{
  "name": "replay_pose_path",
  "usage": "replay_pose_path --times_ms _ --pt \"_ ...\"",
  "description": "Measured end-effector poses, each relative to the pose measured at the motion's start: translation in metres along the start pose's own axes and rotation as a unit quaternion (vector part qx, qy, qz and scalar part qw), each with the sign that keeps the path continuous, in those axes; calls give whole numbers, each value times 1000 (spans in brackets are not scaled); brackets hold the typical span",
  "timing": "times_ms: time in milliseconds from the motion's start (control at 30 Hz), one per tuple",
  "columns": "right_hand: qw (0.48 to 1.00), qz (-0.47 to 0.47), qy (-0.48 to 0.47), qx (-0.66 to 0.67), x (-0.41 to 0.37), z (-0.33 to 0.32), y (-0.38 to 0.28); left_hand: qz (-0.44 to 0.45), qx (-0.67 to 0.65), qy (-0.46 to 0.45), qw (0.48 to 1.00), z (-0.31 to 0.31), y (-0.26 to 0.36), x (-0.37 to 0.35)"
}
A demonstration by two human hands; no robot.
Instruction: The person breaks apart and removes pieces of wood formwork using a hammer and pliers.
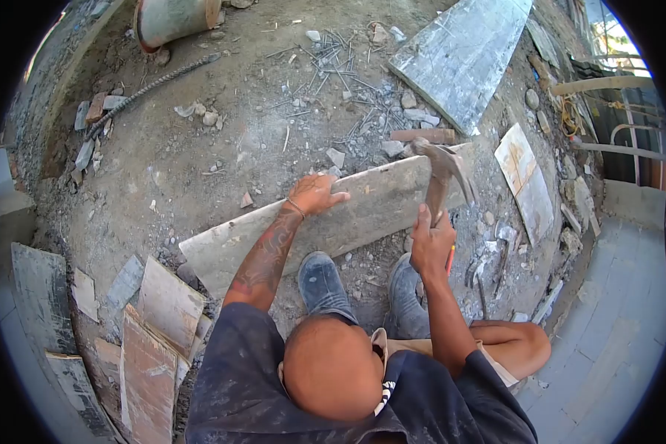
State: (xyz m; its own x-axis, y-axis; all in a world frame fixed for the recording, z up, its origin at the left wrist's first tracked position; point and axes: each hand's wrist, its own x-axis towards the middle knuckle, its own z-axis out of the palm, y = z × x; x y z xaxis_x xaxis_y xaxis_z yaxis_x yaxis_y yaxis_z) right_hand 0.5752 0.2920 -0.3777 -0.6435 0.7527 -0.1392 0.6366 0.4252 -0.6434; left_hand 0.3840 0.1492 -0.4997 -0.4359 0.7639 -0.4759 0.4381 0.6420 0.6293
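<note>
A long, dusty wooden board (381, 200) stands on its edge across the ground in front of my boots (324, 285). My left hand (314, 194) grips its upper edge near the middle, thumb over the near face. In my right hand (432, 240) is a claw hammer (438, 185), fingers wrapped round the handle. The hammer's head is raised and overlaps the board's right end in this view. Just beside the right wrist shows a small red and yellow piece (450, 259), partly hidden.
Loose nails (337, 63) lie scattered beyond the board among stones. A wide grey panel (462, 59) rests at the far right, a smaller stained board (525, 181) nearer. Plywood pieces (152, 370) are stacked at left. A twisted bar (152, 92) and a bucket (177, 22) lie far left.
</note>
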Motion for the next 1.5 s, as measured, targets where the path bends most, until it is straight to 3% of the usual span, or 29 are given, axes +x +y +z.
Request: replay_pose_path --times_ms 67,167,200,233,300,367,467,567,600,633,700,733,833,900,967,1000,1033,1100,1200,1233,1300,1333,1367,1433,1500 --pt "982 -18 85 170 11 -2 -18 9 5 31 999 -3 -3 5" --pt "986 -63 83 133 5 4 7 4 7 25 1000 4 0 -2" --pt "992 -99 81 -17 7 10 11 0 15 9 1000 0 3 -1" --pt "991 -98 85 -16 13 13 16 3 18 8 1000 1 1 0" --pt "979 -52 -85 -179 27 16 16 25 6 14 1000 0 -2 3" --pt "986 -97 -27 -132 44 12 12 30 22 40 998 -17 -5 22" --pt "998 -3 43 40 28 -22 -24 12 12 15 1000 6 -9 2" --pt "986 -42 103 126 20 -4 -8 30 18 46 998 6 -8 5" --pt "987 -111 105 56 17 12 7 12 19 22 1000 1 -1 1" --pt "986 -118 106 57 21 22 16 -6 19 -2 1000 -2 4 -2" --pt "973 -64 -40 -216 19 32 22 12 23 10 1000 14 -4 -6" --pt "974 -72 -27 -213 34 33 16 32 31 34 998 10 -11 8" --pt "994 -8 -8 -108 6 16 6 -28 10 -22 999 -3 5 -4" --pt "988 6 86 125 8 16 9 -4 21 24 999 2 -1 -2" --pt "986 -17 106 129 6 27 23 -12 17 6 1000 6 -2 1" --pt "998 -15 21 -52 10 31 27 -3 28 17 999 5 0 -1" --pt "971 -13 -64 -229 16 35 30 1 33 22 999 2 2 2" --pt "984 -31 -35 -169 28 32 14 2 23 -28 999 -6 2 -1" --pt "999 25 35 -29 20 12 4 -15 3 -38 999 -4 3 -4" --pt "999 20 38 -24 21 18 2 -15 8 -32 999 -5 -2 1" --pt "988 -30 105 111 4 25 5 -14 13 -9 1000 5 -5 1" --pt "993 -51 106 -25 6 41 32 -8 14 -6 1000 5 -5 2" --pt "992 -53 111 -24 11 47 41 -9 11 -10 1000 1 -2 1" --pt "983 -19 -22 -179 17 55 47 -7 14 -15 1000 1 -1 -4" --pt "984 -44 -16 -172 26 44 36 -5 38 -1 999 2 -3 0"
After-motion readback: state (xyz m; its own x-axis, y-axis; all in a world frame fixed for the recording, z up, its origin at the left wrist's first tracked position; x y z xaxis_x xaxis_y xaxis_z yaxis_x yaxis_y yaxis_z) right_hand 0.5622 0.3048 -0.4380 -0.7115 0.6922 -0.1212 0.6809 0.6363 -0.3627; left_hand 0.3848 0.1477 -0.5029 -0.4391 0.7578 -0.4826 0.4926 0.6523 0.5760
